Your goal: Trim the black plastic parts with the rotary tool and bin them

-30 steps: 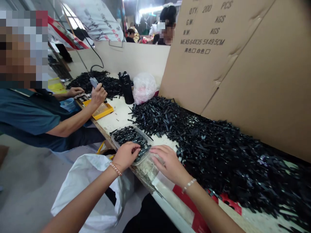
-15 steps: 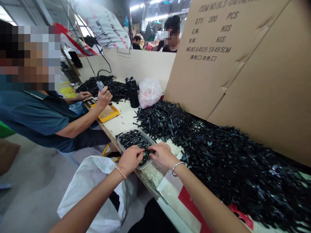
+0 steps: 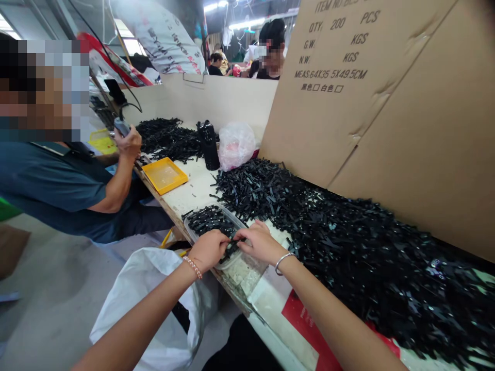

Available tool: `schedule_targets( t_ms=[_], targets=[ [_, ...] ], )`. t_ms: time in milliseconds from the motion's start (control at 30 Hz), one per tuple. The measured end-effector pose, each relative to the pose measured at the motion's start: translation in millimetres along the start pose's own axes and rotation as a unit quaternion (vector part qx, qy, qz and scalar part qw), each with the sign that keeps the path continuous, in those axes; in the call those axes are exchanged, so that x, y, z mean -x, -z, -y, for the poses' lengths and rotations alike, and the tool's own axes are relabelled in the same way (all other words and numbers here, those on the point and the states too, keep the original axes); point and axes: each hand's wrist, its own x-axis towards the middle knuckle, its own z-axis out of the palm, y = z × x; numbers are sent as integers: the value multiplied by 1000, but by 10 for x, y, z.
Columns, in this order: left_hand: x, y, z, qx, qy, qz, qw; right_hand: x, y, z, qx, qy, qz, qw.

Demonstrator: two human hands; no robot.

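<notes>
My left hand [image 3: 209,250] and my right hand [image 3: 260,242] meet over the near end of a clear plastic tray [image 3: 193,231] full of small black plastic parts [image 3: 207,219]. Both hands are closed in a pinch on one black part [image 3: 234,242] held between them. The tray sits at the front edge of a white worktable [image 3: 193,190]. A long heap of the same black parts [image 3: 348,247] spreads along the table to the right of my hands.
A seated co-worker at left holds a corded tool [image 3: 121,126] above a yellow tray [image 3: 164,175]. A black bottle [image 3: 209,145] and a plastic bag [image 3: 234,145] stand behind. Cardboard sheets [image 3: 386,103] wall the table's far side. A white sack [image 3: 143,304] hangs below the edge.
My right hand moved left from the table edge to meet my left hand over the tray. The co-worker's hand with the tool rose and pulled back from the yellow tray.
</notes>
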Motion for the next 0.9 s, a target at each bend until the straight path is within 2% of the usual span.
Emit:
schedule_targets(
  t_ms=[100,300,467,667,767,833,900],
  targets=[
    [-26,-1,1,-30,-9,17,999,-27,13,13,9,6,5,1000],
    [-38,18,-78,-99,-16,47,994,-79,54,96,38,-53,21,998],
    [38,88,-137,-81,-27,26,996,-25,79,139,42,-34,-21,998],
    [100,157,-209,-81,-3,29,996,69,125,212,12,-58,-25,998],
    [102,279,-322,-103,3,-2,995,424,334,267,4,-33,-82,996],
    [34,352,-429,-101,-7,-38,994,852,548,231,3,-17,-140,990],
    [-129,362,-551,-85,-32,-72,993,1405,774,83,31,-33,-211,976]
  ],
)
